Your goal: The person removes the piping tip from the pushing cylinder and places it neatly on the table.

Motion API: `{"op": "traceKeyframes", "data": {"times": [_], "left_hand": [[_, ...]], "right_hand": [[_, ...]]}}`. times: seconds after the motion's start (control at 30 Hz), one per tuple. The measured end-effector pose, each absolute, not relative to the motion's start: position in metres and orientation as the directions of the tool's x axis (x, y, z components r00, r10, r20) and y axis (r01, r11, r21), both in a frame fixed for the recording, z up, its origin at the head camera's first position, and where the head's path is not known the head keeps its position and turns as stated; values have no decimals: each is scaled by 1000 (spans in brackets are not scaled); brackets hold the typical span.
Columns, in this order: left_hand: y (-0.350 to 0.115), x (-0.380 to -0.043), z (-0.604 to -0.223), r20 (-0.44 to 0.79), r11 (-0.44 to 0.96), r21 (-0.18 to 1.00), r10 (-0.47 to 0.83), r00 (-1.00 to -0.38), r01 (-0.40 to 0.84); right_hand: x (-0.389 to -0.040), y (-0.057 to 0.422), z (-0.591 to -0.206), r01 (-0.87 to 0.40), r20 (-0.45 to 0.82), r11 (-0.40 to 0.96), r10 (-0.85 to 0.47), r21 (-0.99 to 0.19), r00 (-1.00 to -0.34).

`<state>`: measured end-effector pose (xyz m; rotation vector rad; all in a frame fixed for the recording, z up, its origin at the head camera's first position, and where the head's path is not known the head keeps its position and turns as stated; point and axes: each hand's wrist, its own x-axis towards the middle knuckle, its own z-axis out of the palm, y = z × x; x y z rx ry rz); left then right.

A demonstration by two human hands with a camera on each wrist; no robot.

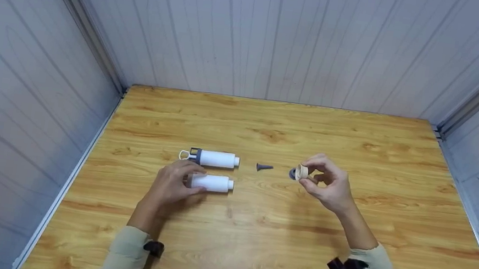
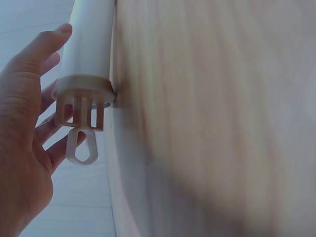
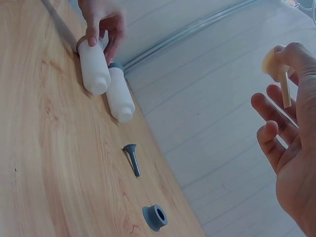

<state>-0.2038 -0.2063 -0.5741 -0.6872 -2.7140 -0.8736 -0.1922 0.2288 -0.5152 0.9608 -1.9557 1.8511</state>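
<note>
Near the table's middle, my left hand (image 1: 173, 182) holds a white cylinder (image 1: 213, 183) lying on its side, thumb along one side and fingers on the other. In the left wrist view, this cylinder ends in a beige slotted collar (image 2: 84, 86) with a pale pull ring (image 2: 71, 153). My right hand (image 1: 330, 188) pinches a beige cap (image 1: 301, 172) between thumb and index finger, held up off the table. A thin beige stem (image 3: 285, 91) hangs below that cap in the right wrist view; the other fingers curl loosely.
A second white cylinder (image 1: 217, 159) with a grey slotted collar lies just beyond the first. To its right are a grey flared pin (image 1: 264, 167) and a grey flanged ring (image 3: 155, 217). Pale panel walls (image 1: 252, 34) close off the back and sides.
</note>
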Motion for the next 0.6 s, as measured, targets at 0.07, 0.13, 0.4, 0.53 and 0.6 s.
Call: {"op": "traceKeyframes", "data": {"times": [0.07,0.13,0.4,0.53,0.6], "left_hand": [[-207,-204,-572,352,708,501,359,-864,498],[-207,-205,-570,391,700,489,357,-848,521],[-199,-206,-554,519,643,487,331,-788,591],[-189,-205,-544,550,592,507,338,-764,627],[-182,-205,-539,560,575,507,346,-752,642]], "right_hand": [[-192,228,-514,-628,613,-40,-271,-777,-742],[-192,228,-514,-629,615,-42,-273,-776,-740],[-191,224,-517,-641,632,-77,-289,-764,-719],[-190,221,-516,-642,634,-81,-292,-762,-716],[-190,219,-515,-644,635,-80,-295,-761,-714]]}}
